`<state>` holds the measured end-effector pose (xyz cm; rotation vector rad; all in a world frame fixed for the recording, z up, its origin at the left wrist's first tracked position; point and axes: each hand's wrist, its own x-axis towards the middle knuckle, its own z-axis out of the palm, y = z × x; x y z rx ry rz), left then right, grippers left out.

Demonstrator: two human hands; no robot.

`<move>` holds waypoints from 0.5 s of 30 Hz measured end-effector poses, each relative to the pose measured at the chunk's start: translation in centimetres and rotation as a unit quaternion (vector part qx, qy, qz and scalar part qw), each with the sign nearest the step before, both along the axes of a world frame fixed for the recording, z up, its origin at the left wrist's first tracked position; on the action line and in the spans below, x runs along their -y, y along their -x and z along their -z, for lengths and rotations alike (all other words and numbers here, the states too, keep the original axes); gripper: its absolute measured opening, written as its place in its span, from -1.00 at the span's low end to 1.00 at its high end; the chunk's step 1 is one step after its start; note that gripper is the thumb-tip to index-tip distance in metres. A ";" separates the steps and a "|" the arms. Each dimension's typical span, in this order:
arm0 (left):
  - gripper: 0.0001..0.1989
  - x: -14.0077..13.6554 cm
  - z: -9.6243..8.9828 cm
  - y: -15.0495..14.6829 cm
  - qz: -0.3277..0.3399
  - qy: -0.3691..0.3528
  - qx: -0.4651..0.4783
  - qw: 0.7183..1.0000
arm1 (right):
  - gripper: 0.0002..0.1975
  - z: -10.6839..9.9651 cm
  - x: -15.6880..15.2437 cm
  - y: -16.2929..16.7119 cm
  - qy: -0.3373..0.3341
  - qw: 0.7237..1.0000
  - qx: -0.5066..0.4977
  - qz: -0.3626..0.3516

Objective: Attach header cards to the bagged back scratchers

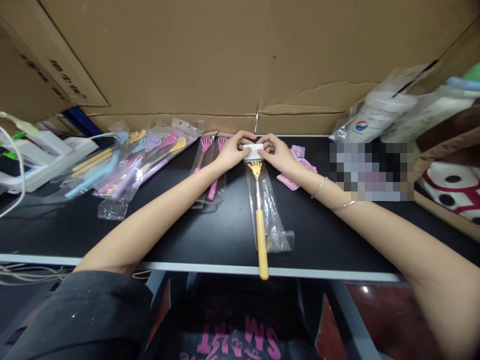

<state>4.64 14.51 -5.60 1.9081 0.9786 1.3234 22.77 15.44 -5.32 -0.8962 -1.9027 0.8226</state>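
Between them, my left hand (235, 151) and my right hand (276, 152) pinch the two ends of a small white strip (254, 151), which looks like paper or card with faint marks. Just below it a yellow back scratcher (261, 225) lies with its hand-shaped head toward my fingers and its handle end over the table's front edge. Under and beside the scratcher spreads a clear plastic bag (275, 220). Pink printed cards (296, 175) lie partly behind my right wrist. Two pink back scratchers (212, 190) in clear bags are close to my left forearm.
Bagged back scratchers in several colours (129, 175) lie to the left, near a white power strip (48, 160) with cables. A cup in a plastic bag (382, 115) stands at the back right, beside a blurred patch. Cardboard (180, 60) walls the back of the black table (210, 235).
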 end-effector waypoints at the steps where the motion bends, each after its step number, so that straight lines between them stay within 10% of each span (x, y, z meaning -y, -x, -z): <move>1: -0.65 0.0 0.0 0.0 0.002 -0.003 -0.002 1.000 | -0.77 0.0 0.0 0.0 0.000 1.000 0.000 0.000; 15: -0.62 -0.1 0.2 0.2 0.019 -0.033 -0.042 0.998 | -0.75 0.1 0.1 0.0 -0.010 1.000 0.007 -0.007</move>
